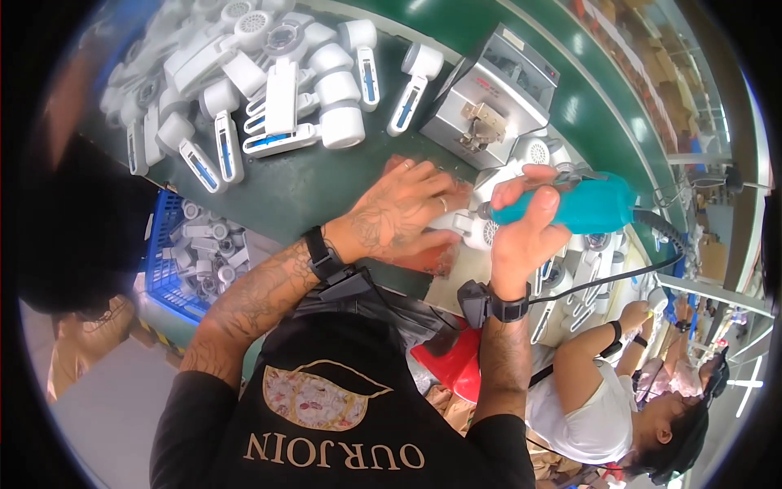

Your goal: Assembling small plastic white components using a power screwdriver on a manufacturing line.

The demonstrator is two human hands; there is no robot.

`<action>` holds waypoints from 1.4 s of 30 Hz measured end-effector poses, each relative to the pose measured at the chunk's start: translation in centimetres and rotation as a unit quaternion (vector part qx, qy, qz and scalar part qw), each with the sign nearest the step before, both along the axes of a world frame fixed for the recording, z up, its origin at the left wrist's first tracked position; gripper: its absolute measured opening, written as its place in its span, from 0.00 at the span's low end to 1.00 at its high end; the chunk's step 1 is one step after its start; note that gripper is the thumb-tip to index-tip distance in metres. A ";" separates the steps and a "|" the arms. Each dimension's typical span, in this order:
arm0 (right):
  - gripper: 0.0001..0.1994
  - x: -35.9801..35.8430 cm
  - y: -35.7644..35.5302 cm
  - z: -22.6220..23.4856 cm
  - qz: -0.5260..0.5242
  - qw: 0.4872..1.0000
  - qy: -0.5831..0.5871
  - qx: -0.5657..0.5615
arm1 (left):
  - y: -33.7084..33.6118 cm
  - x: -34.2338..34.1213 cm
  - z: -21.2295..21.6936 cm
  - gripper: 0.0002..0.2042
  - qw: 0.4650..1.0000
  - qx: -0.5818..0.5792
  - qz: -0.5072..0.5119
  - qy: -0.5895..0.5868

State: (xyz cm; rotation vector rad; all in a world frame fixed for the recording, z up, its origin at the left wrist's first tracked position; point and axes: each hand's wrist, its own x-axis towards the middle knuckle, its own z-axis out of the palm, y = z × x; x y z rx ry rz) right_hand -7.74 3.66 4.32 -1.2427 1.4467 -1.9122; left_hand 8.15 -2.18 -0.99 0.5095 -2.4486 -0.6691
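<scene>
My right hand [525, 244] is wrapped round a teal electric screwdriver [599, 204], held roughly level, with its tip end pointing left. A black cord runs from its back end. My left hand [403, 208] bears down with bent fingers on a white handheld fan part [470, 230], close to the screwdriver's tip. Under that hand lies a reddish-brown pad [436, 265]. My fingers cover much of the fan part, and whether the tip touches a screw cannot be made out.
A grey metal screw feeder [489, 90] stands behind my hands. White fan parts [281, 90] pile up at the far left of the green bench [301, 191]. A blue basket [167, 265] holds more parts. Further white parts lie right. A co-worker [590, 399] sits at the right.
</scene>
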 end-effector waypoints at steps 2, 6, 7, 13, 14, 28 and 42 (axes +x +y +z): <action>0.25 0.0 0.1 -0.3 0.004 1.000 -0.009 -0.001 | 0.1 0.0 -0.1 0.23 1.000 -0.001 0.001 0.007; 0.22 -0.2 0.1 -1.2 0.015 1.000 -0.012 -0.002 | 0.0 -0.1 -0.4 0.23 1.000 -0.013 0.003 0.007; 0.22 -0.2 0.1 -1.4 0.014 1.000 -0.013 0.000 | 0.0 -0.1 -0.4 0.23 1.000 -0.014 0.002 0.005; 0.19 -0.7 -0.2 -1.6 0.049 0.998 -0.028 -0.010 | -0.1 -0.4 -0.6 0.21 1.000 -0.020 0.005 0.007; 0.19 -0.6 -0.3 -1.5 0.051 0.998 -0.029 -0.001 | -0.1 -0.4 -0.5 0.21 1.000 -0.020 0.004 0.008; 0.18 -0.2 -8.7 0.9 -0.030 0.996 0.067 -0.048 | 0.3 0.2 0.1 0.23 0.999 -0.023 0.000 0.026; 0.27 0.2 1.6 1.7 0.036 0.999 -0.036 -0.003 | -0.5 0.2 0.2 0.19 1.000 -0.004 -0.015 -0.008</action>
